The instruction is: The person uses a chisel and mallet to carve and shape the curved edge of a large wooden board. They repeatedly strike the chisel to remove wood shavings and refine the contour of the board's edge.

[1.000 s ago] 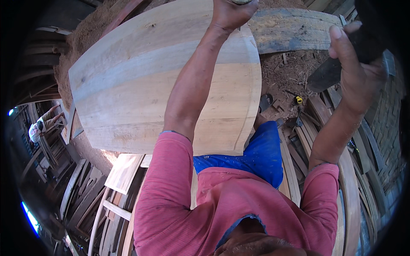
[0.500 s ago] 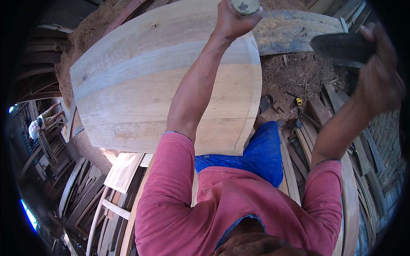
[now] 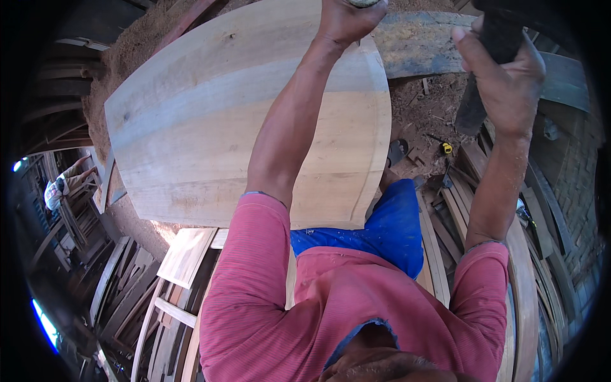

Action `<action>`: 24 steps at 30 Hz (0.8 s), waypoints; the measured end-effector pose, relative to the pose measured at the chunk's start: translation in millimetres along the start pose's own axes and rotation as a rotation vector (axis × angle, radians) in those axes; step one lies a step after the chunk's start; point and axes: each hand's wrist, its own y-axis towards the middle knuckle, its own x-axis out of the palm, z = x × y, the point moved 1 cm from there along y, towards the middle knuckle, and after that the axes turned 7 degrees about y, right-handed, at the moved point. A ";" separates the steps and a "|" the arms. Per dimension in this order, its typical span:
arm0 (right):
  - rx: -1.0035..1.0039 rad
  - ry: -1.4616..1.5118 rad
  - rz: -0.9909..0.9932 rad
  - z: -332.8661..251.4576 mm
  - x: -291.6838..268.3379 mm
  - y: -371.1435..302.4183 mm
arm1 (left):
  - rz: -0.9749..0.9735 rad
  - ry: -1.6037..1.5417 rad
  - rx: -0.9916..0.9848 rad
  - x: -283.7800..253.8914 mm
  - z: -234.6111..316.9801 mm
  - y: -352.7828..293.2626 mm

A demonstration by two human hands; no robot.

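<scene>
My left hand [image 3: 350, 22] is closed around what looks like a chisel, held over the far right part of a broad, pale wooden panel [image 3: 223, 140]. Only the chisel's round, worn butt [image 3: 364, 2] shows at the top edge; its blade is mostly hidden under the fist. To the right, my right hand [image 3: 509, 86] grips a dark, bar-shaped mallet [image 3: 472, 108], raised off the panel and apart from the chisel. The panel is made of several joined boards, with a curved far edge, and lies in front of my blue-clad leg [image 3: 391, 219].
A weathered plank [image 3: 426, 41] extends behind the panel's right end. Wood chips and a yellow tape measure [image 3: 447, 148] lie on the ground. Timber strips [image 3: 522, 299] run along my right, and a small wooden frame [image 3: 184, 258] stands at left. Another person [image 3: 60, 188] is far left.
My right hand with the mallet has swung inward to the left, and the mallet has turned steeper. My left hand has shifted slightly up with the chisel.
</scene>
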 end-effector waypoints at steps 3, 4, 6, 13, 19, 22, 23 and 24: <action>-0.056 0.119 0.070 -14.6 -14.8 -0.5 | 0.012 -0.041 0.004 7.3 5.1 0.0; -0.075 0.141 0.080 -20.1 -21.0 -0.2 | 0.024 -0.072 0.015 9.9 8.3 -0.7; -0.156 0.135 0.112 -25.6 -30.2 1.5 | 0.038 -0.084 0.040 8.6 12.3 -1.7; -0.369 0.079 0.230 -33.3 -51.8 3.5 | -0.012 -0.099 0.027 12.3 11.8 -7.5; -0.479 -0.076 0.238 -39.8 -30.2 12.8 | -0.019 -0.062 0.035 6.0 25.6 -13.0; -0.267 -0.507 0.004 -1.6 11.4 14.8 | -0.086 -0.015 0.018 9.2 15.2 -17.5; -0.081 -0.578 -0.108 11.2 12.9 19.2 | -0.080 -0.072 0.014 12.4 18.3 -16.7; 0.091 -0.663 -0.230 20.5 17.9 25.8 | -0.076 -0.128 0.010 16.2 19.8 -15.9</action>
